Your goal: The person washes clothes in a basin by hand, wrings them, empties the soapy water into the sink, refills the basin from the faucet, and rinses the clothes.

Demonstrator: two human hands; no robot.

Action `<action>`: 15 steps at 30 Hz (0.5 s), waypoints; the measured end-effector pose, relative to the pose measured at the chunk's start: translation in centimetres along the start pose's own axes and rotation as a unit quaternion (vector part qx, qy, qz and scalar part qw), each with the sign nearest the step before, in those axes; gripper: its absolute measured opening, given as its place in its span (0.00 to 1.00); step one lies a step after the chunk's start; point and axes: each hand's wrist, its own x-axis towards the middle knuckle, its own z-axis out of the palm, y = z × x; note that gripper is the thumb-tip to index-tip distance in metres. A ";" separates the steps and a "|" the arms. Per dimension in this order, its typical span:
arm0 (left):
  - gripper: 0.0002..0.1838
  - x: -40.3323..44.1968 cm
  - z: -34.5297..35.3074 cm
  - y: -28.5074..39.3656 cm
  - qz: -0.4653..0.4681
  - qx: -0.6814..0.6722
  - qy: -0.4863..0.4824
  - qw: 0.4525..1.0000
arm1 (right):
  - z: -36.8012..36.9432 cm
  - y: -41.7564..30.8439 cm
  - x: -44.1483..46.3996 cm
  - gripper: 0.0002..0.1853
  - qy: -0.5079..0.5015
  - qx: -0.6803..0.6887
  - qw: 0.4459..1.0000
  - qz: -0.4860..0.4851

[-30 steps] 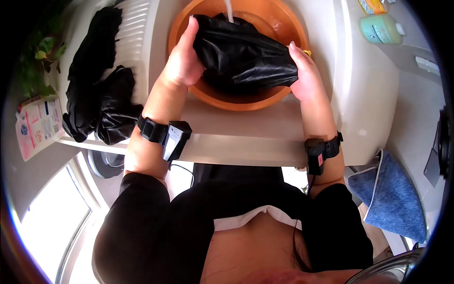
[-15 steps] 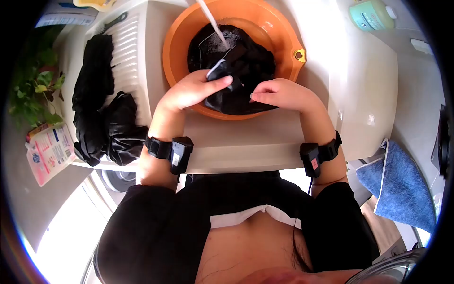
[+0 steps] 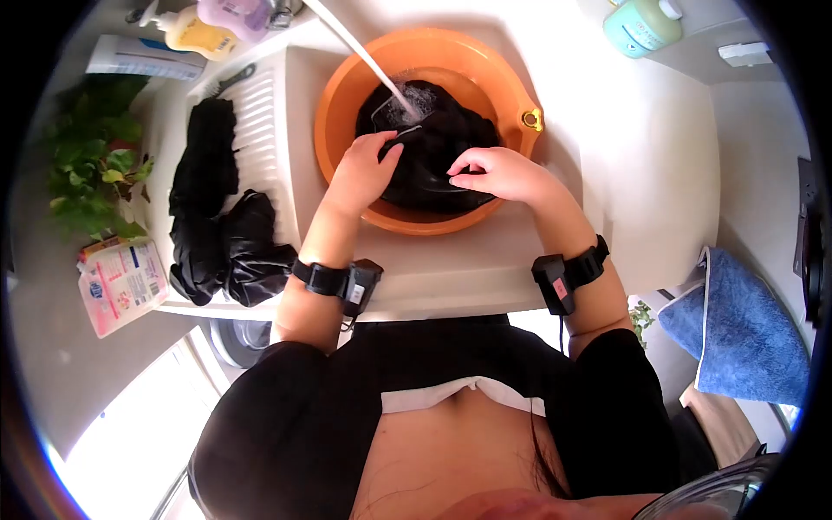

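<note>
An orange basin [image 3: 334, 113] holds a soaked black garment [image 3: 442, 143] with a thin light trim along one edge. A stream of water [image 3: 360, 52] falls onto the cloth and foams up white bubbles. Over the basin's near left part, my left hand [image 3: 368, 169] has its thumb and fingers apart at the garment's trimmed edge. My right hand [image 3: 503, 173] reaches in from the right, thumb and fingertips pinched on a fold of the black cloth. The cloth partly hides what lies under it.
Left of the basin, more black clothing [image 3: 208, 156] lies on the ribbed washboard [image 3: 256, 130] beside a brush [image 3: 232, 80]. Soap bottles [image 3: 204, 33], a plant [image 3: 100, 173] and a pink-white pouch [image 3: 123, 286] stand along the left. A green bottle [image 3: 641, 28] is at the back right; a blue towel [image 3: 741, 334] hangs right.
My left thumb has lifted from the garment, and its trimmed edge has dropped lower into the basin. My right fingers have come onto the cloth. The head view has shifted slightly.
</note>
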 end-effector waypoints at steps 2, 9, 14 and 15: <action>0.14 0.0 -1.2 0.6 0.057 0.048 0.068 0.995 | 0.2 0.6 0.4 0.16 0.009 0.032 0.999 0.020; 0.16 7.6 -12.1 -0.1 0.040 0.152 0.178 0.971 | 1.0 0.9 1.2 0.18 0.026 0.040 0.999 0.021; 0.17 13.1 -15.1 -2.5 0.056 0.161 0.108 0.979 | 0.8 0.7 1.3 0.16 0.026 0.018 0.999 0.043; 0.17 13.6 -15.3 -2.1 0.072 0.159 0.108 0.979 | 0.9 0.8 1.3 0.17 0.032 0.026 0.998 0.039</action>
